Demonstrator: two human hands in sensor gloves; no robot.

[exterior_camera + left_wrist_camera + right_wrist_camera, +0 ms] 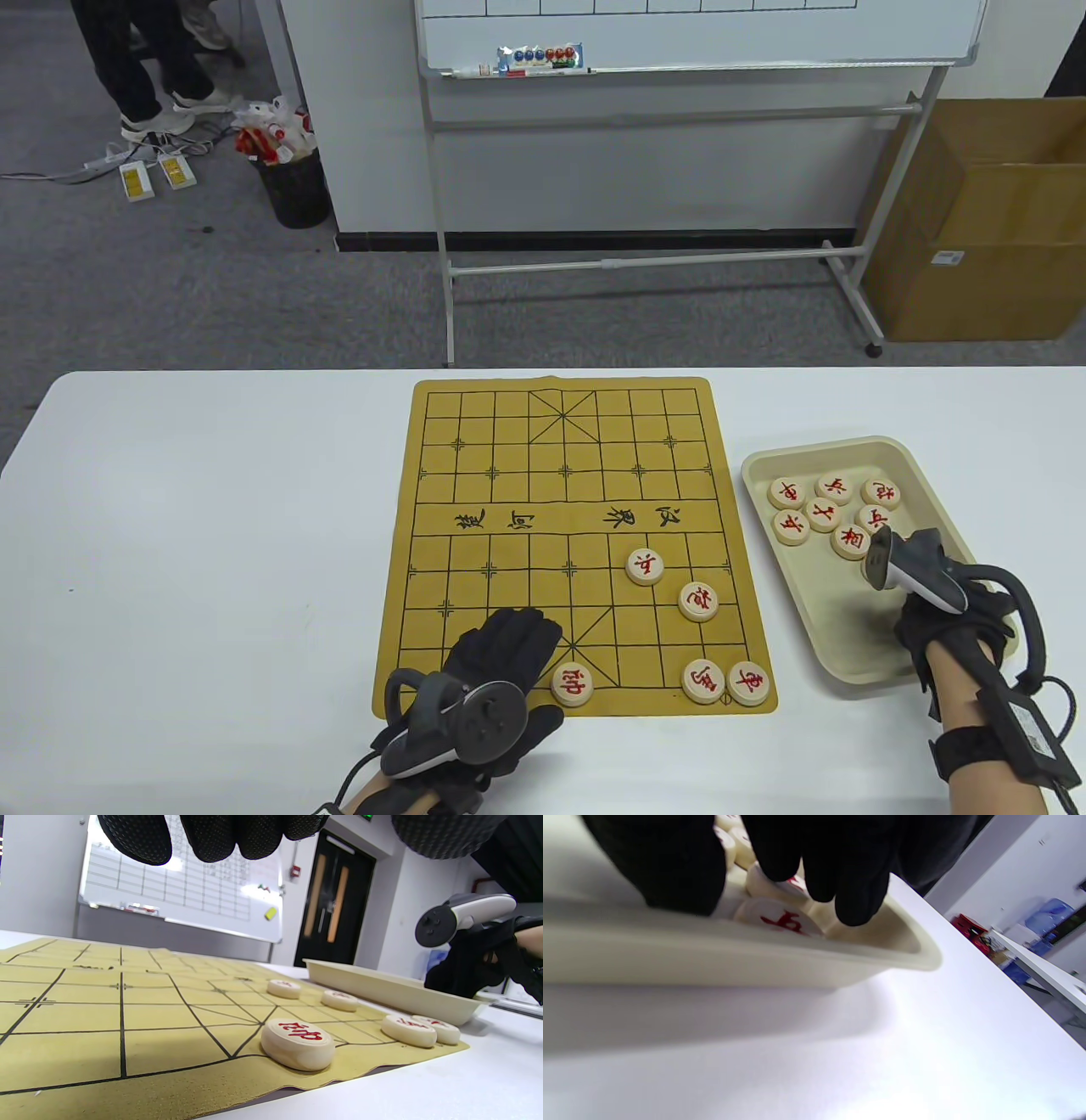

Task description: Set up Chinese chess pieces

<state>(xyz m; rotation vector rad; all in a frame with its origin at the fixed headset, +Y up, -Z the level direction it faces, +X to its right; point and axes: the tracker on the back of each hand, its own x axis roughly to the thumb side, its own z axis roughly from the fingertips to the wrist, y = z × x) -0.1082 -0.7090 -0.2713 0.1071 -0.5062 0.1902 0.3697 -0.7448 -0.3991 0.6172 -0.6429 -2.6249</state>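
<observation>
Step in hand, as judged: fetching the next piece from the tray point(925, 671) for placement on the board point(475, 475).

Right hand point(942, 624): positioned over the lower part of the tray, at the right of the table view. In the right wrist view its fingers point(859, 878) hang down into the tray, curled close above two red-marked pieces point(778, 916). One fingertip appears to touch the rear piece. No piece is seen lifted, and whether a grip is closed on one cannot be told.

Left hand point(488, 671): rests palm-down at the lower edge of the board, fingers extended and spread. It holds nothing. The general piece point(572, 683) lies just beside its fingertips, apart from them.

Piece locations:
- Board, lower right quarter: five pieces. Two touch each other at the bottom right corner point(748, 683); two more sit further up.
- Tray, upper half: seven pieces point(823, 514) clustered close together.

Orientation: each piece is a flat disc lying face-up, so it has no long axis in plan. Its short axis stands vertical. The red characters on the tray pieces point various ways.

Next move, as judged: pinch one disc across its rim, lift it clear of its neighbours, carry it left to an open grid intersection, and turn it so the character reads upright from the lower edge.
</observation>
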